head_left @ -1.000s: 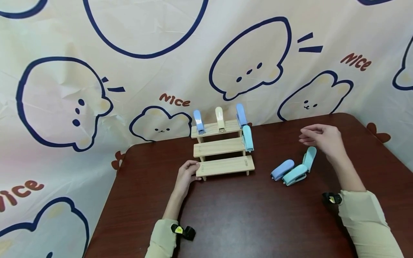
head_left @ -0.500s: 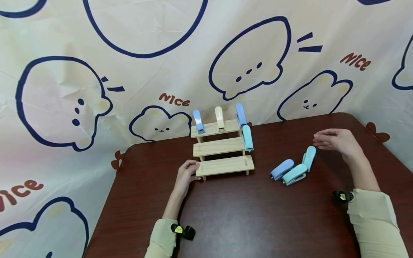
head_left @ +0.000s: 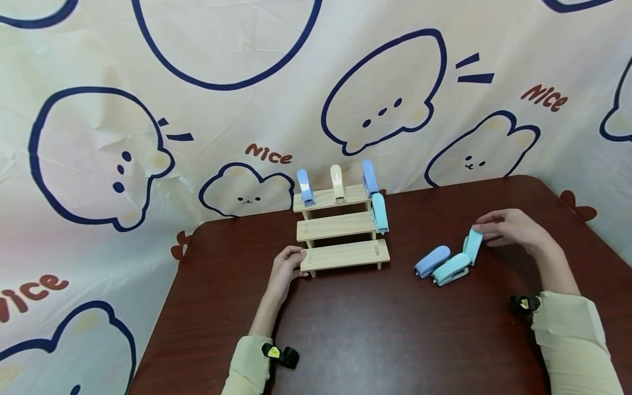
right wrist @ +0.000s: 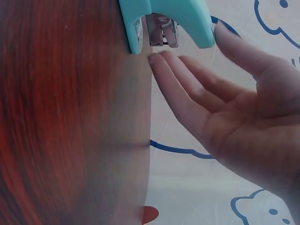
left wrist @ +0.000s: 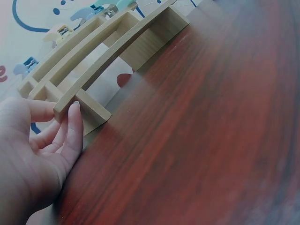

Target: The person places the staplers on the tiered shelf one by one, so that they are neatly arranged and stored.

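Observation:
My left hand (head_left: 282, 269) grips the left end of the lowest step of a three-step wooden stand (head_left: 345, 255); the left wrist view shows thumb and fingers on either side of the board's corner (left wrist: 61, 108). Out at the right, my right hand (head_left: 515, 230) reaches a turquoise stapler (head_left: 472, 248). Seen from the right wrist, the thumb tip is right at the end of that stapler (right wrist: 199, 23), and the other fingers extend loosely below its metal part. Against it lies a second turquoise stapler (head_left: 451, 269), with a blue stapler (head_left: 432, 260) beside that.
On the top step stand a blue stapler (head_left: 305, 187), a cream stapler (head_left: 338, 183) and another blue stapler (head_left: 370, 178). One more turquoise stapler (head_left: 379, 213) is at the middle step's right end. A printed cloth (head_left: 222, 120) hangs behind the dark wooden table (head_left: 375, 340).
My right hand has moved rightward and then down toward the far turquoise stapler, its fingertips now at its upper end. The left hand keeps its grip on the stand.

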Available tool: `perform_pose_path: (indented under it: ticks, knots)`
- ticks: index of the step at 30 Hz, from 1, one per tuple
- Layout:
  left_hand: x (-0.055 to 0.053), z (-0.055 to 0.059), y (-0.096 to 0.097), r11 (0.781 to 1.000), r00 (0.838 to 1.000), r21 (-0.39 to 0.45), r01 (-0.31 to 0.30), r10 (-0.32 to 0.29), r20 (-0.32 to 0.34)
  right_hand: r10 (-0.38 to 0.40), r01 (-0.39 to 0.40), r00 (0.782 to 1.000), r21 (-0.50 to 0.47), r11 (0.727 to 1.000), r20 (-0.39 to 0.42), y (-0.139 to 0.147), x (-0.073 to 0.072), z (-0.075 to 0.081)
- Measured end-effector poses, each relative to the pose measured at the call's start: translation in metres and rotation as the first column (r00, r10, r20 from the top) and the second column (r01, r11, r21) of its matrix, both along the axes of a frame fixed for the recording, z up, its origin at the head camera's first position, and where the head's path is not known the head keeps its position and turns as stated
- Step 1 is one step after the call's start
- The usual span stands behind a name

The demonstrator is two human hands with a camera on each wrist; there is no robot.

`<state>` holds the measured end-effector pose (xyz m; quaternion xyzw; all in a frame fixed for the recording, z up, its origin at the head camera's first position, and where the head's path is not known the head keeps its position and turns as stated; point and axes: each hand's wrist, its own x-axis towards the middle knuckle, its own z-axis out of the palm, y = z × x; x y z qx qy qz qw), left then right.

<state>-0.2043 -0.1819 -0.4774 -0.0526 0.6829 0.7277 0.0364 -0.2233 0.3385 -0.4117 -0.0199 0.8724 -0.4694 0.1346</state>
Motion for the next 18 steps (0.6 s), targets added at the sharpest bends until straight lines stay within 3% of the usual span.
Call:
perform_pose_path:
  ticks: [5, 13, 18]
  knots:
    - [0.000, 0.000, 0.000, 1.000, 1.000, 0.001, 0.003, -0.003, -0.002, 0.047, -0.048, 0.998, 0.017, 0.999, 0.042, -0.004, -0.001, -0.001]
    - [0.000, -0.001, 0.000, 1.000, 1.000, 0.014, -0.002, 0.002, 0.001, 0.014, -0.010, 0.997, 0.056, 0.998, -0.081, -0.014, -0.003, -0.005]
    - [0.000, -0.001, 0.000, 1.000, 1.000, 0.010, 0.003, -0.003, -0.003, 0.012, -0.007, 0.997, 0.061, 0.998, -0.077, -0.016, -0.005, -0.005]
